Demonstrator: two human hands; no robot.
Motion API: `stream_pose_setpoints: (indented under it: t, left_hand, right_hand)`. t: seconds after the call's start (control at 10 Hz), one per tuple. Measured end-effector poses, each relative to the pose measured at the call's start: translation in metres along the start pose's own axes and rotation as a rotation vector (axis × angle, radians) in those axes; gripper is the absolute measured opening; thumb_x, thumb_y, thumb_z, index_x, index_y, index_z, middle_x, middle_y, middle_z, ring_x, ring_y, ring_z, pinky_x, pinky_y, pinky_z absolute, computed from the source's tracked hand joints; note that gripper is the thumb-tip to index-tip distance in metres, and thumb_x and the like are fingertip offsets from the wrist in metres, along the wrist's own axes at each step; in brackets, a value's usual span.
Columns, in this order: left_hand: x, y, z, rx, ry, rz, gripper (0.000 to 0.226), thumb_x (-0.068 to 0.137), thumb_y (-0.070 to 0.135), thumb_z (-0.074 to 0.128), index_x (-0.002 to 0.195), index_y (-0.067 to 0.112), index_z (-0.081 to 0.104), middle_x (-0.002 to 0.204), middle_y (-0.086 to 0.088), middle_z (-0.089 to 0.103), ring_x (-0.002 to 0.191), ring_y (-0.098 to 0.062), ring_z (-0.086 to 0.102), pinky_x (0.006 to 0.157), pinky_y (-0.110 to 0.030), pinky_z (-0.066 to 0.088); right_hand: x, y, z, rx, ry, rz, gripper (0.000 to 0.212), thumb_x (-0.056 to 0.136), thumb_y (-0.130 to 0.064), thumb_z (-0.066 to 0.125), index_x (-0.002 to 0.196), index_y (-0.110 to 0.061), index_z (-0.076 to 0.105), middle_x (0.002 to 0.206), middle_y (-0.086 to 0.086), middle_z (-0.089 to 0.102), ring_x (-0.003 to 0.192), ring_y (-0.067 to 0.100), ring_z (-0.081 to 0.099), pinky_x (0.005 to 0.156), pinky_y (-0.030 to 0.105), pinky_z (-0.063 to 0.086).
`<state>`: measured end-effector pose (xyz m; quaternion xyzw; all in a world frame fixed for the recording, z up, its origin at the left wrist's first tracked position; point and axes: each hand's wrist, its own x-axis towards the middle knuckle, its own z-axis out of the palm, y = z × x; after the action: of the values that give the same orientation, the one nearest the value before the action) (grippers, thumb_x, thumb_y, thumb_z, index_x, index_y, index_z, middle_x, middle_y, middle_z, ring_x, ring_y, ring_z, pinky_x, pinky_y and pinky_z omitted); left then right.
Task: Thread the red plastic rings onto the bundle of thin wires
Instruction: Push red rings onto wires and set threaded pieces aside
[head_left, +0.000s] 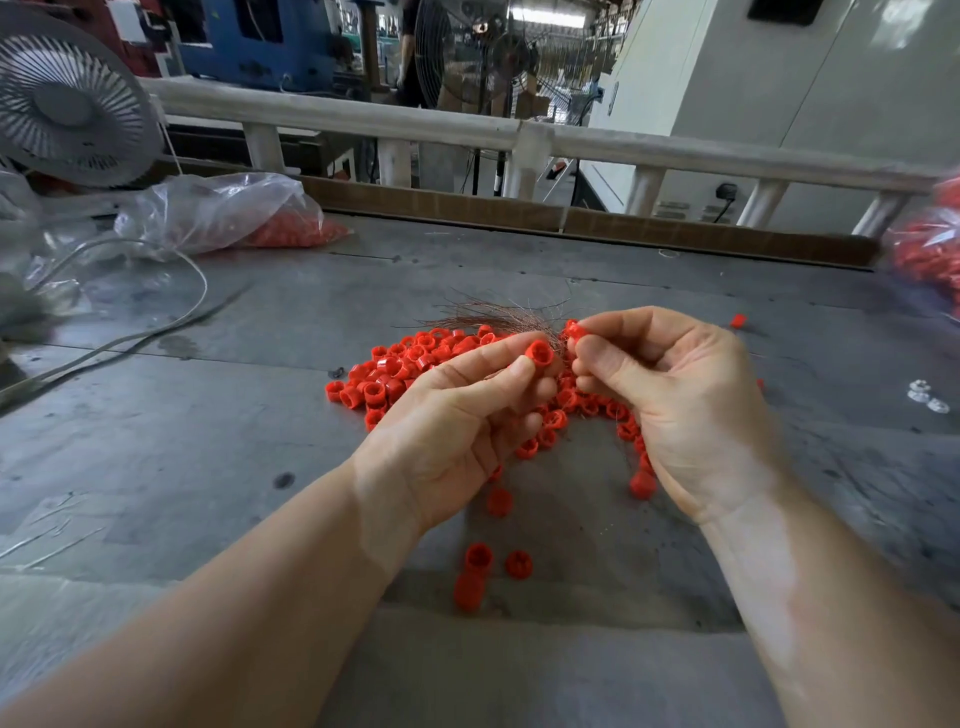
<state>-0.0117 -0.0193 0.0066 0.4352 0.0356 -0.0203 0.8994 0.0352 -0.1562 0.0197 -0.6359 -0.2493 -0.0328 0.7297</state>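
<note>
The rings (415, 364) are red moulded plastic, smooth with a slight sheen, and so is the one (538, 355) pinched in the left hand (457, 431). The wire bundle (493, 314) is fine bare metal of a coppery-brown colour, thin as hair. The table (208, 441) is grey sheet metal, dull, scuffed and stained in patches. The bag (218, 208) is thin clear plastic film, crinkled and glossy. The fan (67, 104) has a matt pale-grey plastic grille. The rail (363, 122) looks painted white and worn
</note>
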Motion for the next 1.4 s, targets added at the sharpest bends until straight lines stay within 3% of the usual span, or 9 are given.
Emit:
stream_pose_setpoints:
  t: [0.2, 0.4, 0.6, 0.7, 1.0, 1.4]
  left_hand:
    - [-0.0001, 0.0001, 0.0001, 0.03, 0.009, 0.033, 0.02, 0.067, 0.011, 0.062, 0.078, 0.017, 0.077, 0.071, 0.001, 0.068, 0.055, -0.002, 0.061, 0.051, -0.014, 0.05]
    - [-0.0008, -0.0011, -0.0001, 0.07, -0.008, 0.054, 0.027, 0.067, 0.012, 0.062, 0.092, 0.015, 0.071, 0.062, 0.005, 0.063, 0.054, -0.001, 0.058, 0.054, -0.012, 0.047]
    - [-0.0012, -0.0009, -0.0006, 0.107, 0.005, 0.059, 0.021, 0.068, 0.016, 0.063, 0.082, 0.022, 0.077, 0.069, 0.01, 0.066, 0.06, 0.002, 0.059, 0.063, -0.013, 0.047]
    - [-0.0013, -0.0011, -0.0004, 0.111, 0.006, 0.063, 0.022, 0.067, 0.017, 0.064, 0.083, 0.023, 0.077, 0.071, 0.01, 0.066, 0.062, 0.001, 0.059, 0.067, -0.015, 0.047]
    - [-0.0016, -0.0002, 0.0005, 0.084, 0.022, 0.053, 0.019, 0.067, 0.018, 0.065, 0.081, 0.021, 0.077, 0.077, 0.007, 0.07, 0.062, 0.0, 0.06, 0.061, -0.013, 0.049]
    - [-0.0008, -0.0004, -0.0003, 0.088, 0.023, 0.049, 0.018, 0.067, 0.019, 0.066, 0.081, 0.021, 0.077, 0.08, 0.005, 0.072, 0.062, 0.0, 0.062, 0.061, -0.014, 0.049]
  right_hand:
    - [-0.0006, 0.0037, -0.0011, -0.151, 0.001, -0.077, 0.013, 0.07, -0.016, 0.073, 0.074, -0.028, 0.075, 0.069, -0.004, 0.072, 0.063, 0.008, 0.067, 0.063, 0.018, 0.053]
    - [-0.0018, 0.003, 0.001, -0.26, -0.006, -0.147, 0.021, 0.077, -0.008, 0.073, 0.075, -0.029, 0.073, 0.074, -0.007, 0.072, 0.062, 0.007, 0.066, 0.061, 0.016, 0.051]
    - [-0.003, 0.0007, 0.0031, -0.331, 0.002, -0.21, 0.02, 0.077, -0.011, 0.073, 0.075, -0.031, 0.069, 0.074, -0.015, 0.071, 0.058, 0.001, 0.062, 0.056, 0.012, 0.047]
    - [-0.0031, 0.0004, 0.003, -0.373, 0.0, -0.235, 0.017, 0.077, -0.014, 0.073, 0.078, -0.03, 0.069, 0.075, -0.016, 0.07, 0.061, -0.001, 0.062, 0.061, 0.011, 0.045]
    - [-0.0015, -0.0004, 0.0028, 0.113, -0.021, 0.101, 0.007, 0.069, -0.021, 0.065, 0.074, -0.017, 0.069, 0.073, 0.001, 0.071, 0.063, 0.006, 0.061, 0.052, 0.015, 0.047]
    - [-0.0009, -0.0007, 0.0027, 0.239, 0.007, 0.244, 0.011, 0.072, -0.021, 0.06, 0.076, -0.012, 0.065, 0.065, -0.002, 0.066, 0.056, 0.004, 0.055, 0.05, 0.014, 0.045]
